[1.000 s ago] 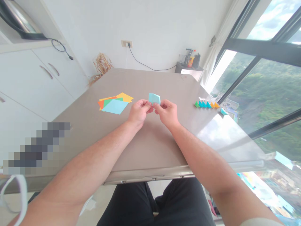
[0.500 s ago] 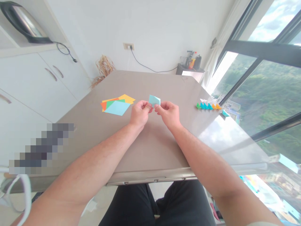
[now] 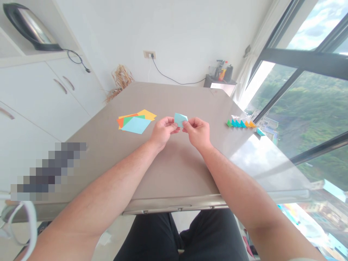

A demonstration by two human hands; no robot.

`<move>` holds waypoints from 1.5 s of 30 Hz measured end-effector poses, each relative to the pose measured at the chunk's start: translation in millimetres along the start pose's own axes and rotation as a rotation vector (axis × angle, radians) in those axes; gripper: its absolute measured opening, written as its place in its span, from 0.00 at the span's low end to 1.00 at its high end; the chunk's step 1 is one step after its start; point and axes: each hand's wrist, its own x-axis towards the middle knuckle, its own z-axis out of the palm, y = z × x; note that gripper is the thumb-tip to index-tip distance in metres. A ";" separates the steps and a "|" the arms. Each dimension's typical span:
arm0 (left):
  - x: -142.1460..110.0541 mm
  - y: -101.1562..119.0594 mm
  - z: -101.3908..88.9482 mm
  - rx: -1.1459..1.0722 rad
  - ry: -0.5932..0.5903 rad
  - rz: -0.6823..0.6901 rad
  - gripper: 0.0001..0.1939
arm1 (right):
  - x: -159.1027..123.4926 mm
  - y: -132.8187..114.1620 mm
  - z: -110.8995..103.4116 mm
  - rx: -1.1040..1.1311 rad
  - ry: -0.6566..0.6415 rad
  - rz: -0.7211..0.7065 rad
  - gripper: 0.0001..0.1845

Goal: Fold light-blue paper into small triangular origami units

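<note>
A small folded piece of light blue paper (image 3: 180, 119) is held up above the table between both hands. My left hand (image 3: 164, 132) pinches its left lower edge between thumb and fingers. On the other side my right hand (image 3: 199, 133) grips the right lower edge, thumb on the near face. Left of the hands lie loose coloured sheets: a light blue sheet (image 3: 136, 125) on top, with green, orange and yellow ones partly under it.
Several small folded paper shapes (image 3: 239, 123) stand in a row at the table's right side, with a blue folded paper boat (image 3: 260, 132) near the edge. The grey-brown table (image 3: 176, 166) borders a window on the right. White cabinets (image 3: 35, 94) stand left.
The blue paper has moved slightly right and down and turned a little in my hands. Both hands still grip it; the sheets on the table have not moved.
</note>
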 end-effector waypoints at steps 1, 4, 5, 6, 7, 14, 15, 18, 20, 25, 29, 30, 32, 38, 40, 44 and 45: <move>-0.1 1.1 -1.7 -0.014 -0.019 0.006 0.12 | -0.2 -0.6 -0.6 -0.007 -0.011 0.001 0.13; -0.9 4.6 -4.5 -0.006 -0.065 0.024 0.13 | -2.3 -4.4 -1.2 -0.031 -0.061 0.021 0.13; -1.2 5.2 -4.7 0.011 -0.080 0.025 0.13 | -3.2 -6.0 -1.0 -0.040 -0.077 0.028 0.13; -1.3 5.4 -4.7 0.025 -0.093 0.021 0.13 | -4.0 -7.5 -0.7 -0.049 -0.093 0.036 0.13; -1.1 5.0 -4.5 0.030 -0.097 0.014 0.12 | -4.7 -8.8 -0.2 -0.055 -0.107 0.043 0.13; 1.2 0.8 -2.9 -0.026 0.006 -0.031 0.11 | -5.6 -10.6 3.3 -0.040 -0.157 0.073 0.14; 1.3 0.9 -2.9 -0.018 0.000 -0.035 0.12 | -5.3 -9.9 3.2 -0.030 -0.157 0.081 0.14; 1.6 0.6 -3.4 0.009 0.006 -0.001 0.13 | -4.2 -7.5 2.3 -0.003 -0.171 0.091 0.15; 2.2 -0.8 -3.7 0.032 0.045 0.044 0.13 | -3.3 -5.8 1.7 0.005 -0.186 0.087 0.16; 2.7 -2.8 -3.2 0.075 0.114 0.090 0.11 | -2.1 -3.1 1.5 0.016 -0.212 0.082 0.14; 2.7 -1.1 -1.6 0.045 0.138 0.105 0.11 | -2.2 -3.0 1.8 -0.011 -0.225 0.076 0.12; 3.0 -1.0 -1.3 0.030 0.142 0.102 0.10 | -2.2 -3.1 1.9 -0.018 -0.226 0.073 0.12; 3.9 -1.5 -0.9 -0.008 0.144 0.096 0.10 | -2.2 -3.1 2.1 -0.029 -0.224 0.066 0.12; 2.5 -3.1 0.5 -0.077 0.080 0.019 0.13 | -3.5 -4.7 1.9 -0.039 -0.181 0.063 0.13; 0.7 -2.2 1.4 -0.072 0.045 -0.012 0.15 | -4.2 -5.9 1.7 -0.029 -0.169 0.066 0.14; -1.3 -0.2 2.7 -0.065 0.063 0.007 0.15 | -4.5 -7.2 2.2 -0.009 -0.171 0.076 0.15; -1.5 0.1 2.9 -0.057 0.053 0.003 0.15 | -4.3 -7.0 2.5 0.000 -0.168 0.083 0.15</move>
